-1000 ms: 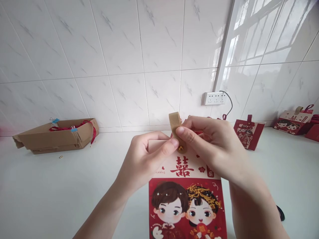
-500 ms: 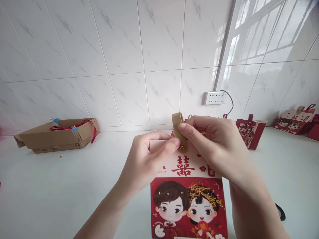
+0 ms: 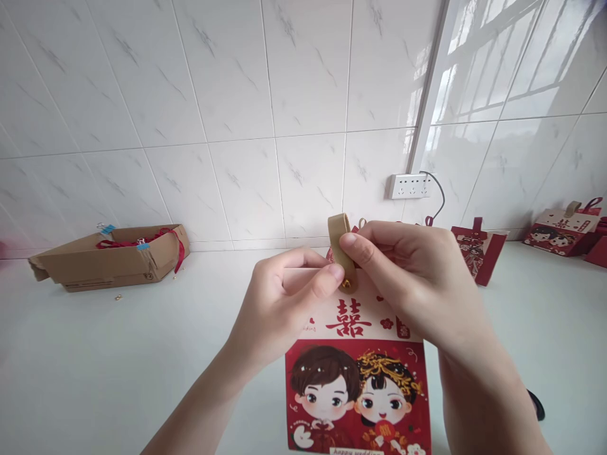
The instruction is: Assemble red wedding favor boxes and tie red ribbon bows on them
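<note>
I hold up a red and cream wedding gift box [image 3: 358,385] printed with a cartoon couple and red characters. At its top edge is a tan looped strap handle [image 3: 339,243] with a small gold stud at its base. My left hand [image 3: 279,306] grips the box's upper left edge, its thumb pressing against the strap. My right hand [image 3: 408,278] pinches the strap from the right with thumb and forefinger. Both hands are closed around the strap's base, hiding the box's top edge.
An open cardboard box [image 3: 107,258] with red ribbons and clips lies at the back left on the white counter [image 3: 95,360]. Similar red gift boxes [image 3: 477,253] stand at the back right, more at the far right [image 3: 562,231]. A wall socket [image 3: 408,186] sits above.
The strap and both hands shifted slightly right and up from a second ago; the grip is the same. Over the last half second almost nothing moved.
</note>
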Demonstrator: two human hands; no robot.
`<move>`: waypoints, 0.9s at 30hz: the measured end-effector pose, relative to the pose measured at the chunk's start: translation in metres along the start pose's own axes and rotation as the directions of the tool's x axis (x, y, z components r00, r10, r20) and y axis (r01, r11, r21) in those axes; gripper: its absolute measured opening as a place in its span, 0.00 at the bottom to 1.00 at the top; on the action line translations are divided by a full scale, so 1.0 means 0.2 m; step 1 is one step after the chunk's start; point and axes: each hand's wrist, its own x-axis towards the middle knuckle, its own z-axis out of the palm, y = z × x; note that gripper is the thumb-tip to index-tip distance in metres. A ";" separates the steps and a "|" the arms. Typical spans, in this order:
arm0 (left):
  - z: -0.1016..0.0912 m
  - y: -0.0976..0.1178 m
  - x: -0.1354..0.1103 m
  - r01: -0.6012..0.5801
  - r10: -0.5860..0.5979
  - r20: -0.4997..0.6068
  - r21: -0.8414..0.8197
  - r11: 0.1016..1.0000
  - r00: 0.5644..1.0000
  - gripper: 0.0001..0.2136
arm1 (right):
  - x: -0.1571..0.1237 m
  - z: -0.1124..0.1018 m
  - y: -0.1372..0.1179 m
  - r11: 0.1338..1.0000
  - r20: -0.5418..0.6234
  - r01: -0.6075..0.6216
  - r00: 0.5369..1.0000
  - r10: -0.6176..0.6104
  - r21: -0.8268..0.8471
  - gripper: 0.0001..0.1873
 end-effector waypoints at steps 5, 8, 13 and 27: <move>0.01 -0.01 0.00 -0.026 0.023 -0.076 -0.042 0.999 0.997 0.07 | 0.00 0.01 0.00 0.997 -0.027 0.010 1.000 -0.008 0.070 0.21; 0.01 -0.01 0.00 -0.003 -0.001 -0.076 -0.053 0.999 0.997 0.09 | 0.00 0.01 0.00 0.996 -0.027 -0.010 1.000 0.013 0.094 0.20; 0.02 0.00 0.00 0.028 -0.033 -0.072 -0.074 0.997 0.997 0.10 | 0.00 0.01 -0.01 0.991 -0.039 -0.027 0.999 0.032 0.133 0.19; 0.02 0.03 -0.01 0.013 -0.018 -0.087 -0.067 0.998 0.996 0.09 | 0.00 0.01 -0.01 0.997 -0.041 -0.042 0.998 0.044 0.058 0.22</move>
